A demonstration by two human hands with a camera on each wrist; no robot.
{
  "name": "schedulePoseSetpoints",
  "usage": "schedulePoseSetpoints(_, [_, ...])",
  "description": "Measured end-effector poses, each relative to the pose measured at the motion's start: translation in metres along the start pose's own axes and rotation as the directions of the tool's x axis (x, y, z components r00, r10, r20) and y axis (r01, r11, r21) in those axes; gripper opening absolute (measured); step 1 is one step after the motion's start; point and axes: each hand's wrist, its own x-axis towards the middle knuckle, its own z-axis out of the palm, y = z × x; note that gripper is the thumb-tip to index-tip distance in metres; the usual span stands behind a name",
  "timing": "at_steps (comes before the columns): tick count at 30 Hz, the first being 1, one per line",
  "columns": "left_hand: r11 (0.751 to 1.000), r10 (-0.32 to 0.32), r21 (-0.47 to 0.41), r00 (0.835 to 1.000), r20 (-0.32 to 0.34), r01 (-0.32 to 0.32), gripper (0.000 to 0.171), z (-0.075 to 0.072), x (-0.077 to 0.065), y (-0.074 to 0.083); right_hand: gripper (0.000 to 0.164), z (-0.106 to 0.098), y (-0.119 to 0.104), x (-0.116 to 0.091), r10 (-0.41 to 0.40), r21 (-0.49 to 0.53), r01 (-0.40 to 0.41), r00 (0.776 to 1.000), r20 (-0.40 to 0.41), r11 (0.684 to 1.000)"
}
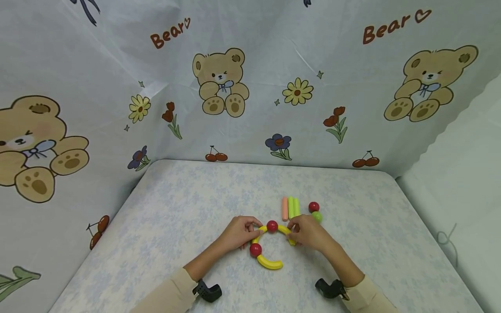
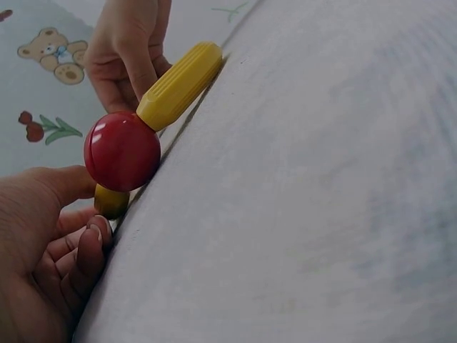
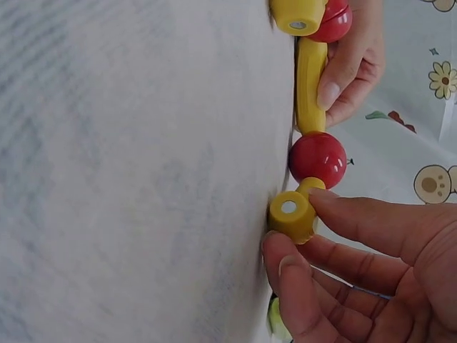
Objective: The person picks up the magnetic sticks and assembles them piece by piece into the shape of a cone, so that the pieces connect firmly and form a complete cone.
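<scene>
Yellow and smoothly curved, the left rod (image 3: 310, 78) is pinched between the thumb and fingers of the left hand (image 1: 238, 230). The right rod (image 1: 284, 229), also yellow and curved, is pinched near its free end by the right hand (image 1: 309, 232); a small silvery disc (image 3: 288, 206) is shown in that end. Between the two rods, on the far side, a glossy red ball (image 1: 272, 226) is touched by both. At the near end of the left rod, a second glossy red ball (image 1: 255, 250) is set, and to it a near yellow curved rod (image 1: 270, 263) is joined, its other end turned to the right. An incomplete ring is formed on the white table with blue mottling (image 1: 184, 195), its gap left at the right near side.

Beyond the right hand, a pink straight bar (image 1: 285, 209) and two yellow-green straight bars (image 1: 291, 208) are laid side by side, the pink one leftmost. To their right, a loose red ball (image 1: 314, 207) and a green ball (image 1: 317, 216) are placed, the green one nearer.
</scene>
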Motion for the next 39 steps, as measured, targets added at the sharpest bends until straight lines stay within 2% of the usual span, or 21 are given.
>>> schedulePoseSetpoints(18, [1.000,-0.008,0.017,1.000,-0.007,0.008,0.017,0.0000,-0.0001,0.0029,0.018,0.0005,-0.0041,-0.0024,-0.011,0.005,0.011,1.000,0.015,1.000])
schedulePoseSetpoints(26, [0.998,-0.036,0.049,0.999,0.019,0.035,0.017,-0.0024,0.0007,0.0027,0.018,0.0000,-0.0035,0.0010,0.024,0.004,-0.024,1.000,0.016,1.000])
schedulePoseSetpoints(33, [0.998,-0.035,0.055,0.999,0.034,0.033,0.014,-0.0043,0.0008,0.0035,0.022,-0.0002,-0.0004,0.0026,-0.011,0.021,0.011,1.000,0.002,1.000])
schedulePoseSetpoints(39, [0.998,-0.036,0.046,0.998,0.056,0.034,0.013,-0.0065,0.0002,0.0053,0.023,0.0012,0.0013,0.0031,-0.011,0.029,0.011,1.000,-0.012,1.000])
